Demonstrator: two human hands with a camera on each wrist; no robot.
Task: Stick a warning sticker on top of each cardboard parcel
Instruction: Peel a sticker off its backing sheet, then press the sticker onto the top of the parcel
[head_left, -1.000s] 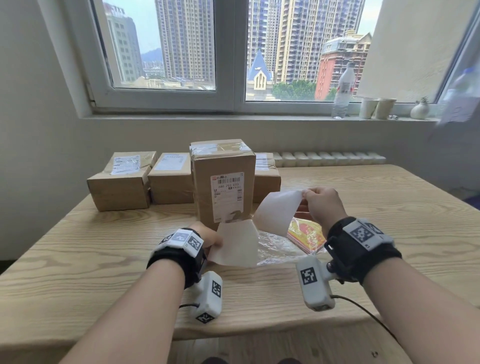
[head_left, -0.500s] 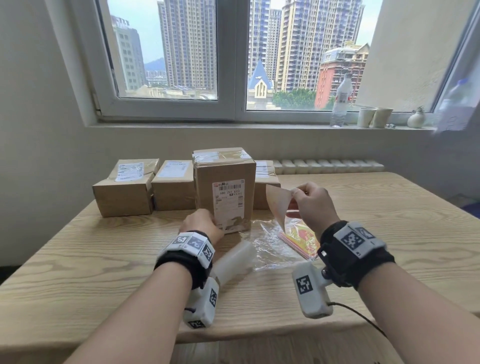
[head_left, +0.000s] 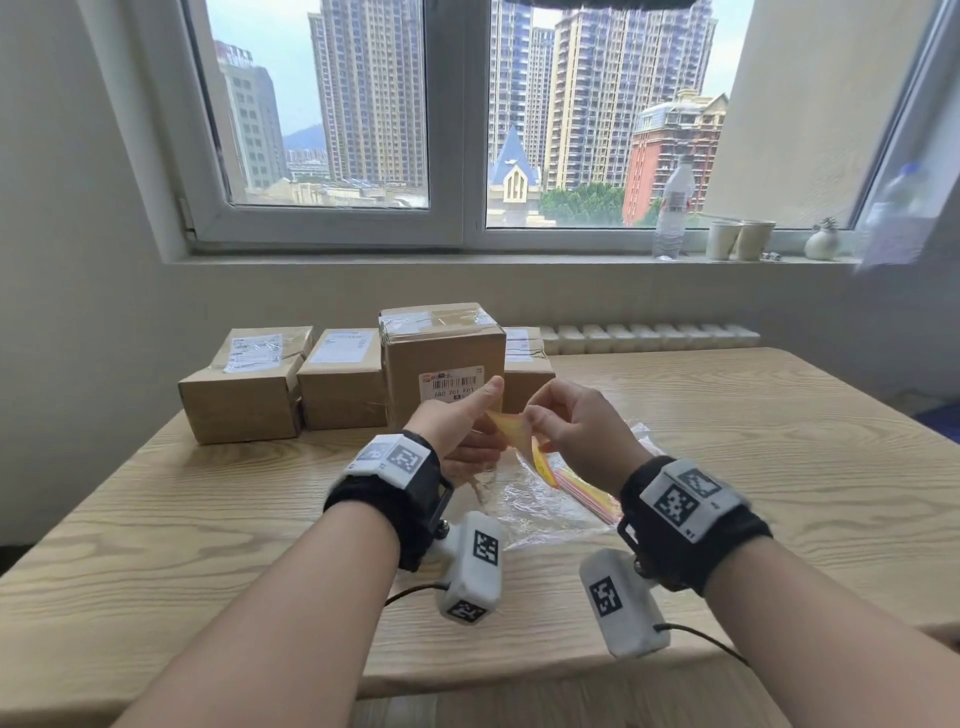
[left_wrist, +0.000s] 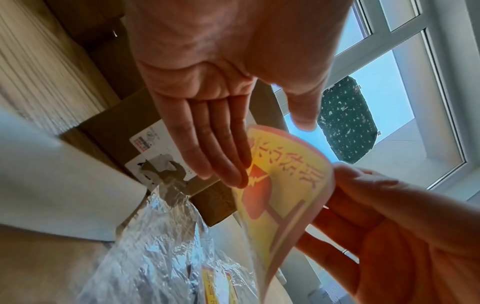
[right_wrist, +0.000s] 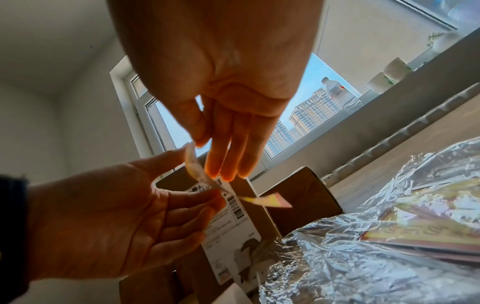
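Fingers (right_wrist: 223, 156) of the right hand (head_left: 576, 431) pinch a curled yellow warning sticker (left_wrist: 285, 185); the left hand (head_left: 462, 426) lies flat-fingered, touching it, just before the tall parcel (head_left: 441, 358).

Bottle (head_left: 674, 208), cups (head_left: 740, 239) on sill (head_left: 415, 258)

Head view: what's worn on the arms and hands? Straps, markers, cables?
Both forearms are bare, with no sleeves or gloves. Each wrist carries a wide black strap topped by a white plate with black square fiducial markers. A white camera pod with similar markers hangs under the left hand and the right hand; each pod trails a thin black cable.
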